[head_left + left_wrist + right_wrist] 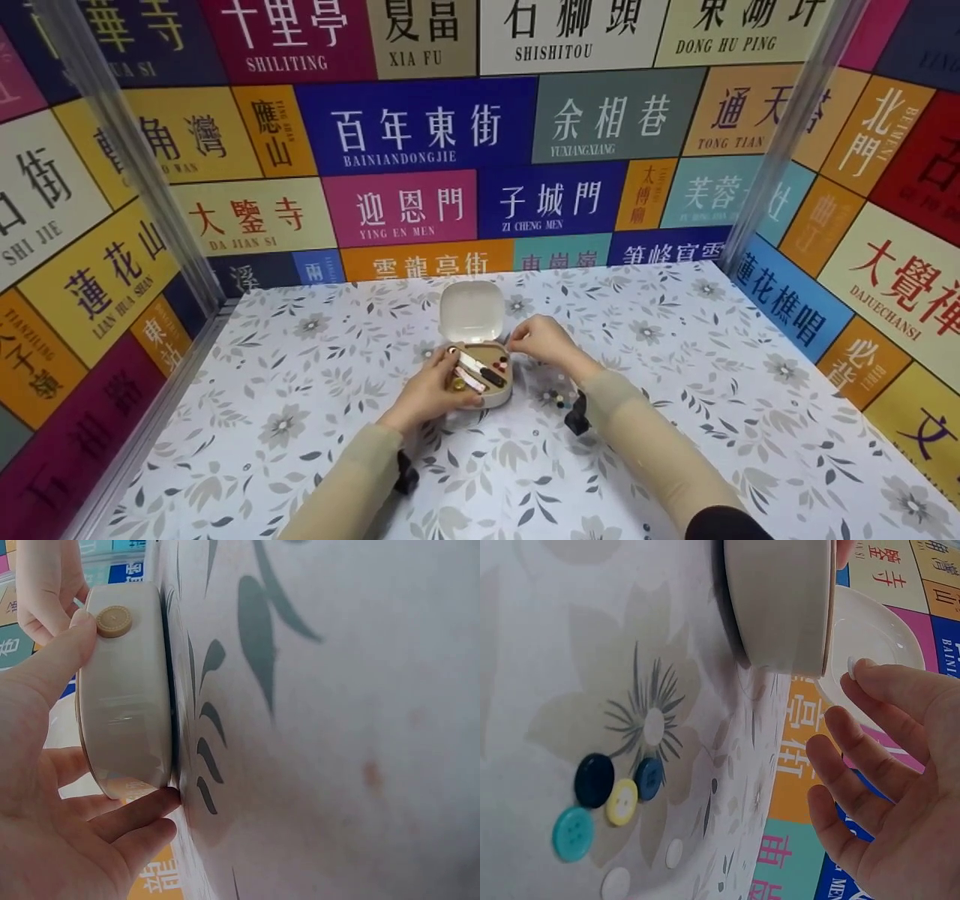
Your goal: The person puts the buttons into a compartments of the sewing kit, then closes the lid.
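Note:
A cream box (495, 400) with rounded corners stands on the table, its lid (471, 311) raised at the back. My left hand (431, 386) grips its left side, the thumb near the tan round catch (114, 621) on the front and the other fingers along the wall. Inside lie slim white and black tools (481, 369) and a few dark red buttons (500, 363). My right hand (546, 341) is at the box's right rim, pinching a small white button (851, 667) between thumb and forefinger, the other fingers loosely spread.
Several loose buttons lie on the table right of the box: a dark blue one (595, 780), a yellow one (622, 802), a turquoise one (573, 834) and white ones (616, 883) among them. A floral cloth (285, 450) covers the table. Colourful lettered panels (420, 127) enclose it.

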{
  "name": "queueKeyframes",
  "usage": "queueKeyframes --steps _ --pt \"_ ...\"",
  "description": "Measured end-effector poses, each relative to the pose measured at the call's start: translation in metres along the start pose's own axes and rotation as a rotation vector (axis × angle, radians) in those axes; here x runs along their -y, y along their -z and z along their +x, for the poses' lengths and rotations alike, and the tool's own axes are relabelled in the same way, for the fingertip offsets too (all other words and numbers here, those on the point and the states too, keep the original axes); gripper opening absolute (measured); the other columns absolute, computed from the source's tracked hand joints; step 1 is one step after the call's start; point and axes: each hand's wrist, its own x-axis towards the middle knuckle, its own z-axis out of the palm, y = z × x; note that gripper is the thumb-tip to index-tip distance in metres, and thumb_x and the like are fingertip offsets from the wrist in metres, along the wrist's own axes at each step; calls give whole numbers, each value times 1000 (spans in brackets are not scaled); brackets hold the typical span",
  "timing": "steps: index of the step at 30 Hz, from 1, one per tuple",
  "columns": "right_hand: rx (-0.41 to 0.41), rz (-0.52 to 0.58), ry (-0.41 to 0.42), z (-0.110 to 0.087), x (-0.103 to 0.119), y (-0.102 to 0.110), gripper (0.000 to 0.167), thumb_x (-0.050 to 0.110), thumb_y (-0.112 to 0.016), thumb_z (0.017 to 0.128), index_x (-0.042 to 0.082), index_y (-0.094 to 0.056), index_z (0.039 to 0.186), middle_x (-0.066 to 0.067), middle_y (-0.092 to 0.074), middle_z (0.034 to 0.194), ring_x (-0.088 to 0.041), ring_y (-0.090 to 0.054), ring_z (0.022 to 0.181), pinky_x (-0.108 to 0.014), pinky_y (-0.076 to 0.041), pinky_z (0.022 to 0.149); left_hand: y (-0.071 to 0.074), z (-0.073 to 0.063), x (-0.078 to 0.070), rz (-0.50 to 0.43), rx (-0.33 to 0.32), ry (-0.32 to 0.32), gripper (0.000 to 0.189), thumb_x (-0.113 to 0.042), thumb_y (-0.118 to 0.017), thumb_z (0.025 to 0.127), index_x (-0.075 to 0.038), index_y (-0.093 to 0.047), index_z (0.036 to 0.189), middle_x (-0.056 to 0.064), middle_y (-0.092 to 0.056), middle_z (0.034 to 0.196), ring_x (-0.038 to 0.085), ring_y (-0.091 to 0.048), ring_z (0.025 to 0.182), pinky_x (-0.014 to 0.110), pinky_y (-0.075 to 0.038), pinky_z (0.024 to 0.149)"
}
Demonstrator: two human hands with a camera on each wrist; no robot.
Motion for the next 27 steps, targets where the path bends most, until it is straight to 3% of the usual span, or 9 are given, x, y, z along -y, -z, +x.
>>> queueKeyframes --steps 7,19,27 --pt "-5 -10 18 2 3 -2 7 20 -75 81 14 -78 79 3 -71 83 -15 -59 66 -29 -49 58 1 0 0 4 -8 -9 100 -47 -82 72 -11 -33 152 12 -18 160 38 -30 138 52 -26 111" --pt "8 -56 60 4 8 -7 7 22 -76 80 15 -79 78 4 -72 82 -13 -55 64 -26 -44 55 1 -3 -2 32 -14 -5 100 -50 -81 73 -11 -33 152 15 -18 159 40 -29 138 51 -28 111" --pt "9 -71 73 7 8 -13 7 20 -76 80 14 -78 78 4 -71 77 -12 -56 68 -27 -47 61 0 -2 -1 12 -6 -17 100 -48 -82 73 -10 -33 151 14 -18 159 38 -29 139 51 -27 111"
